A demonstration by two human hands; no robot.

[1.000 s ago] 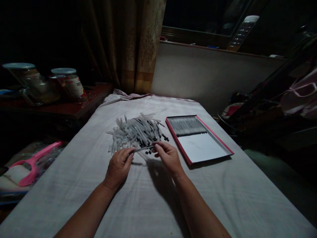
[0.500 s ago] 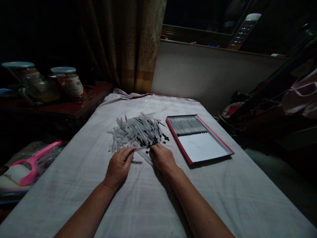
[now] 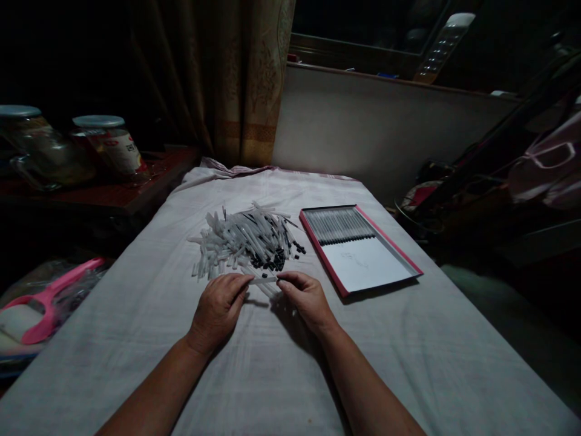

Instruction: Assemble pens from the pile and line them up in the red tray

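My left hand (image 3: 218, 309) and my right hand (image 3: 306, 298) pinch the two ends of one thin pale pen tube (image 3: 263, 280), held level just above the white cloth (image 3: 254, 363). Right behind the hands lies a heap of translucent pen tubes (image 3: 240, 242) with small black caps (image 3: 272, 262) scattered at its near right edge. To the right sits a shallow red-edged tray (image 3: 399, 257); a neat row of pens (image 3: 338, 226) fills its far half, and its near half is bare white.
A dark wooden side table (image 3: 113, 194) at the left carries two lidded jars (image 3: 109, 145). A pink-handled tool (image 3: 49, 303) lies in a bag low at the left. A curtain (image 3: 245, 79) and a wall ledge stand behind; dark clutter fills the right.
My right hand dipped to the black caps at the heap's edge, then came back to the right end of the tube. My left hand kept its end. The view tilted down slightly.
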